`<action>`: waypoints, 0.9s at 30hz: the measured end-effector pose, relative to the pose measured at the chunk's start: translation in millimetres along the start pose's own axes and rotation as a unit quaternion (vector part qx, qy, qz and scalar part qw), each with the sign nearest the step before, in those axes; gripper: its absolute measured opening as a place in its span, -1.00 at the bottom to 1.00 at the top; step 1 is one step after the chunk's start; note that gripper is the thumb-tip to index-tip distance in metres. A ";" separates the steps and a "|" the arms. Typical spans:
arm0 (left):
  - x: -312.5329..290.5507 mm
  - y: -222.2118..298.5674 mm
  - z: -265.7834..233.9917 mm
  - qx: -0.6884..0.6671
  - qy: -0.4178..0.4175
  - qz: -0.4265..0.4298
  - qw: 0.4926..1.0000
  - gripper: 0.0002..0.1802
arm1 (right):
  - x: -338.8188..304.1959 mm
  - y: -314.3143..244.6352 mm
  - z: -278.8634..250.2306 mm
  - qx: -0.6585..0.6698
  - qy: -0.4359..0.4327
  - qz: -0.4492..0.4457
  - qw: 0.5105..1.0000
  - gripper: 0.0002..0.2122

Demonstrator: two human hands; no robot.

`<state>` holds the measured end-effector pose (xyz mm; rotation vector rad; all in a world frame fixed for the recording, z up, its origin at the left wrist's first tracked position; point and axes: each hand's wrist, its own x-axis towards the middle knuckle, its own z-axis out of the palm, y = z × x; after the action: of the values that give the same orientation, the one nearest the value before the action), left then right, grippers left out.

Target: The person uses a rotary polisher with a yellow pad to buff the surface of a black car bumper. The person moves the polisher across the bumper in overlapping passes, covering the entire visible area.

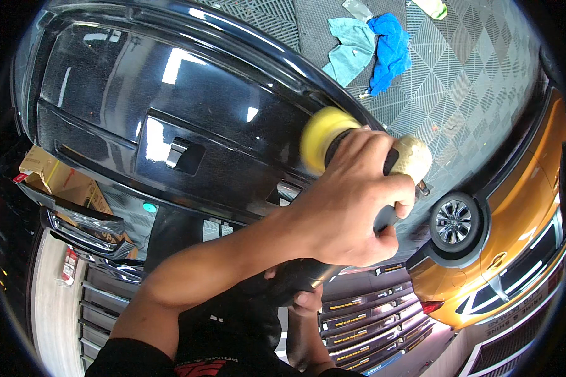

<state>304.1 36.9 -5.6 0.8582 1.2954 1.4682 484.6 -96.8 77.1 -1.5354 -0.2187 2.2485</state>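
A polisher with a round yellow foam pad (326, 139) is in both my hands. The pad is smeared by motion at the right-hand end of a glossy black car body panel (226, 119); whether it presses on the surface I cannot tell. My left hand (358, 201) is closed over the polisher's head (412, 160), its fingers wrapped around the side. Lower down, my right hand (307, 303) grips the dark rear body (305, 279), partly hidden behind my left forearm. The panel has a recess with a shiny insert (181, 156) and bright light reflections.
A teal cloth (351, 50) and a blue cloth (391, 53) lie on the grey tiled floor (459, 81) beyond the panel. An orange car (522, 207) stands at the right. Open cardboard boxes (66, 179) sit at the left, and long boxes (365, 327) are stacked below right.
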 end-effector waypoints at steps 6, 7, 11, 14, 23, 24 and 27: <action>2.0 -8.2 26.6 0.020 -0.020 0.009 1.000 -0.69 | -3.9 -4.1 -15.5 -0.023 0.020 -0.016 0.999 -0.30; 1.8 -8.5 29.4 0.017 -0.025 0.006 1.000 -0.69 | -4.5 -5.1 -15.2 -0.017 0.021 -0.018 0.999 -0.33; -0.2 -9.6 32.6 0.017 -0.025 0.001 1.000 -0.69 | -4.2 -2.4 -17.7 -0.016 0.015 -0.035 0.999 -0.34; -1.5 -6.9 23.8 0.015 -0.005 0.005 1.000 -0.69 | -3.1 -0.3 -13.8 -0.038 0.027 -0.032 0.998 -0.30; -5.4 15.1 -57.5 0.017 0.006 -0.001 1.000 -0.69 | 16.0 -5.7 28.5 -0.098 -0.022 0.050 0.994 -0.13; -7.7 18.5 -69.7 0.020 0.001 -0.012 1.000 -0.68 | 13.9 -1.7 27.2 -0.119 -0.027 0.045 0.992 -0.09; -15.1 25.7 -108.4 0.059 0.021 -0.010 0.998 -0.71 | 28.7 -11.0 56.0 -0.178 -0.059 0.062 0.980 0.09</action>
<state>201.9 -9.4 0.5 0.8924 1.4297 1.4131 426.9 -69.5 77.8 -1.6253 -0.6045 2.5053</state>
